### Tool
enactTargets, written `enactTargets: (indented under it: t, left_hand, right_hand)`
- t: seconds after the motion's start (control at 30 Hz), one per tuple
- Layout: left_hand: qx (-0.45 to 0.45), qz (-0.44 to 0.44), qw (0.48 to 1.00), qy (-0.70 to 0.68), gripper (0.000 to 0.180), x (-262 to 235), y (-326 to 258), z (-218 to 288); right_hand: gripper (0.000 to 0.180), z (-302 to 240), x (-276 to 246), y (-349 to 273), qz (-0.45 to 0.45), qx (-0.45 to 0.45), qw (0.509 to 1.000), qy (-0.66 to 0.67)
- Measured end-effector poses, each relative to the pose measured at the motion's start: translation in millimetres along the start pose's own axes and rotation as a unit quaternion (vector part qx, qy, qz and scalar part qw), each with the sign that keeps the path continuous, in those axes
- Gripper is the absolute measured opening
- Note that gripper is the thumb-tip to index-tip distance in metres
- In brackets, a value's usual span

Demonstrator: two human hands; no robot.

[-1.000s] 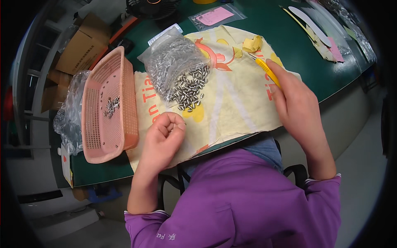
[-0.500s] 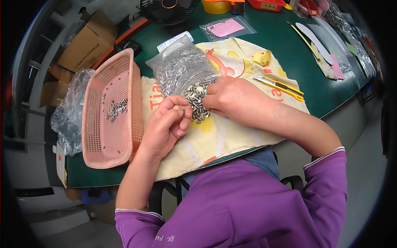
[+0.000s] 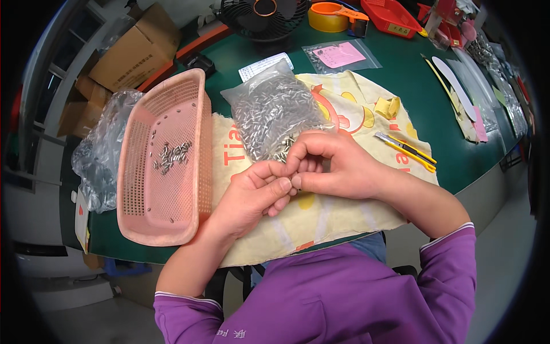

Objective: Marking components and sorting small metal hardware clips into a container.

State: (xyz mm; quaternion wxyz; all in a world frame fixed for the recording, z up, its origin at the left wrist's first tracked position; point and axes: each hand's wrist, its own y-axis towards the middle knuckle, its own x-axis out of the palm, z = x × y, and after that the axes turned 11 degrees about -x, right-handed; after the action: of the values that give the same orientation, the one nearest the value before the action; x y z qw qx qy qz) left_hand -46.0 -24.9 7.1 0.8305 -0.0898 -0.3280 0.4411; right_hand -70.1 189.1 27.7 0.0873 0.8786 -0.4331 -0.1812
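My left hand (image 3: 250, 196) and my right hand (image 3: 348, 167) meet fingertip to fingertip over a pale yellow printed cloth (image 3: 341, 218). Both are closed in a pinch, with a tiny dark bit between the fingertips that is too small to name. Just beyond them, a clear plastic bag (image 3: 274, 109) full of small silver metal pins lies on the cloth. Some loose metal pins (image 3: 283, 150) show at its near side, partly hidden by my hands. To the left, a pink plastic basket (image 3: 201, 143) has a small heap of similar metal pieces (image 3: 172, 156) in it.
A yellow utility knife (image 3: 408, 151) and a folded yellow scrap (image 3: 388, 107) rest on the cloth's right side. Behind stand a black fan (image 3: 264, 20), a zip bag with a pink slip (image 3: 339, 55) and a red tray (image 3: 391, 17). Crumpled plastic (image 3: 103, 163) lies left of the basket.
My right hand has come away from the loose pins and now meets my left hand, which has moved slightly right. The view has shifted, so the table things appear lower and further right.
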Motion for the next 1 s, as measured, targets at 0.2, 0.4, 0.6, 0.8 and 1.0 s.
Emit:
enactTargets:
  t: [0.2, 0.4, 0.6, 0.8, 1.0]
  left_hand:
    - [-0.006, 0.007, 1.000, -0.018, 0.018, -4, 2, 1]
    - [-0.005, 0.013, 1.000, -0.015, 0.020, -2, 2, 1]
    - [-0.011, 0.001, 0.999, -0.037, 0.021, -2, 2, 1]
    - [-0.010, -0.029, 0.997, -0.067, 0.020, -2, 2, 2]
    - [-0.014, -0.052, 0.996, -0.071, 0.020, 1, 1, 2]
  right_hand:
    - [0.011, 3, -25, -4, 0.005, -0.074, 0.984, -0.159]
    - [0.007, 14, -23, -10, -0.100, -0.158, 0.939, -0.289]
    - [0.007, 16, -17, -13, -0.119, -0.177, 0.928, -0.306]
    - [0.010, 14, -14, -11, -0.091, -0.153, 0.937, -0.301]
    - [0.008, 13, -11, -6, 0.024, -0.085, 0.990, -0.109]
